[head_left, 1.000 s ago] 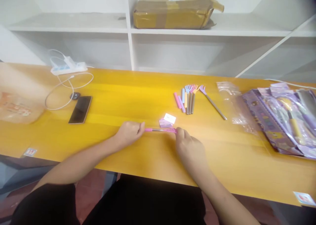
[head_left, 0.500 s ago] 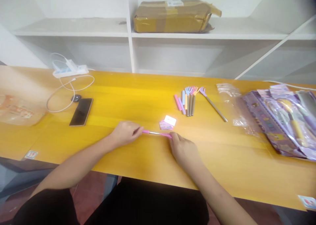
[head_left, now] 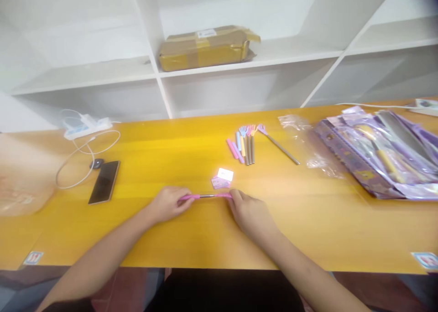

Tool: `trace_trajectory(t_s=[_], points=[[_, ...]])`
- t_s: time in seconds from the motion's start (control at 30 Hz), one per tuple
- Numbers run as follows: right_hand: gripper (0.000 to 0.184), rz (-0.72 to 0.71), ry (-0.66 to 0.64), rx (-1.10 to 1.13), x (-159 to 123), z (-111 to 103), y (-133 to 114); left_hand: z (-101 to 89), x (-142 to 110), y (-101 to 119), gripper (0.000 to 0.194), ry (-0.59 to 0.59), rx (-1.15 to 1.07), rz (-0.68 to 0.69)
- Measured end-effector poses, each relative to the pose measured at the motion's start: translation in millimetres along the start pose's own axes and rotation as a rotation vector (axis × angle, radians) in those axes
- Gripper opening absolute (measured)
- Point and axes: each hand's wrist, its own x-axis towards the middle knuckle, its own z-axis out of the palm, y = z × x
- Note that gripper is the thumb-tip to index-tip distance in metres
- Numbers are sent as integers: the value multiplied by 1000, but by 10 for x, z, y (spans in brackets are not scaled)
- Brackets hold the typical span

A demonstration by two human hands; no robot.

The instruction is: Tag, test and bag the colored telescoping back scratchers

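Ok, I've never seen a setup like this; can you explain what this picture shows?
No machine here: a person works barehanded, filmed by a camera worn on their own head, looking forward and down. The left hand holds one pink end of a slim stick, the right hand the other; bare metal shows between. Beyond them on the yellow table lie small cards, then coloured grips and metal rods with hand-shaped heads. A phone lies left, purple packaging right.

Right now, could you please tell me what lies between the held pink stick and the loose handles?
In the head view, small cards lie between the pink stick and the loose handles.
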Motion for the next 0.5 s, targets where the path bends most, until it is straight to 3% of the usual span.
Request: trace_trajectory(t_s=[0.13,0.27,0.37,0.43,0.5], points=[[26,33,-134,119,54,-248,94,21,22,23,33,27,0,7],[21,37,-185,324,361,-731,707,-3,30,47,31,-9,-11,27],[26,258,18,149,671,-947,1423,-25,29,57,33,-30,-20,12],[37,446,253,-87,783,-907,1869,-37,24,52,34,-32,-16,-18],[49,593,295,-235,785,-749,2213,-49,12,28,35,-30,-15,-41]])
